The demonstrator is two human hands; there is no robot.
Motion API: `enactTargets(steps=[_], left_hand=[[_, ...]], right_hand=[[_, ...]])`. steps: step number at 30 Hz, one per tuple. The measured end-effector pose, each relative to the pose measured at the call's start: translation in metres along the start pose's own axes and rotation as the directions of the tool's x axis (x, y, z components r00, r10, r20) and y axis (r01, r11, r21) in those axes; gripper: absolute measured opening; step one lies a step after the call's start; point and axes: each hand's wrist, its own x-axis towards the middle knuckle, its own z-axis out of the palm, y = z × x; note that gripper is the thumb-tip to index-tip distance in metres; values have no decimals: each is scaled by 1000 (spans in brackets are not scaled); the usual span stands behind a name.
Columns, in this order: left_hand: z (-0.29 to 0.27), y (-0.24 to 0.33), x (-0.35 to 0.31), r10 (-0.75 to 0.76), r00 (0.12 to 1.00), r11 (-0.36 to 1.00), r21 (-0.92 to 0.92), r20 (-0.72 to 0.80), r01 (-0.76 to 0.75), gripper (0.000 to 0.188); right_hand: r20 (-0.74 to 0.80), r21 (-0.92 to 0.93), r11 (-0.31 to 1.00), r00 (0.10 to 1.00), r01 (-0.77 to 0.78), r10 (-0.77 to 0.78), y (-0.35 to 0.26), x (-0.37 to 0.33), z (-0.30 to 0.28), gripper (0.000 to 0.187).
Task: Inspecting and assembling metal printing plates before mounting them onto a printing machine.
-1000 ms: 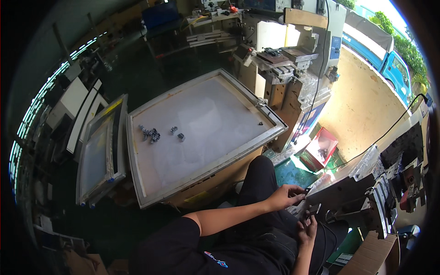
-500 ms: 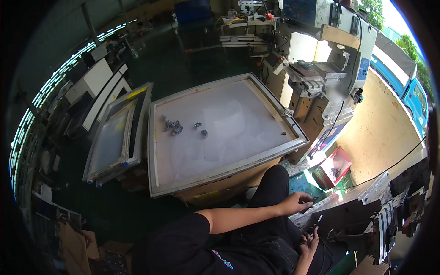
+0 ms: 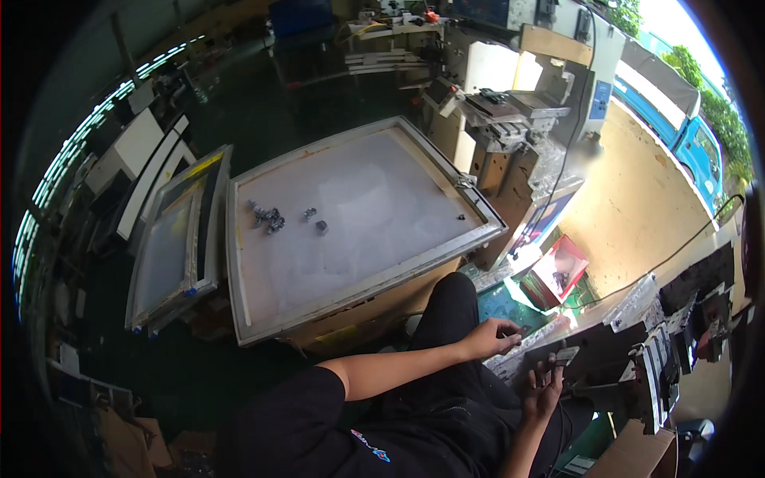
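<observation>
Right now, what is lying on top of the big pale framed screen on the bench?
On the big pale framed screen, a cluster of small grey metal parts sits near its left side, with two loose grey pieces beside it and a tiny dark bit near the right rim. What lies beneath the screen is hidden.

The left hand rests on the metal tabletop edge at four o'clock, while the right hand holds a small grey part just beside it. A framed screen carrying small dark pieces lies at ten o'clock.

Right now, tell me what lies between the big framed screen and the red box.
In the head view, a tan cabinet stands between the framed screen and the red box.
</observation>
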Motion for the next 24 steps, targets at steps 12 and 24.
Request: enactTargets(steps=[12, 24], left_hand=[[-20, 7, 6, -103, 987, 991, 67, -125, 112, 21], [13, 19, 15, -219, 975, 975, 39, 31, 218, 21]], right_hand=[[28, -445, 262, 305, 856, -952, -217, -7, 133, 23], [736, -667, -678, 135, 309, -663, -247, -73, 148, 55]])
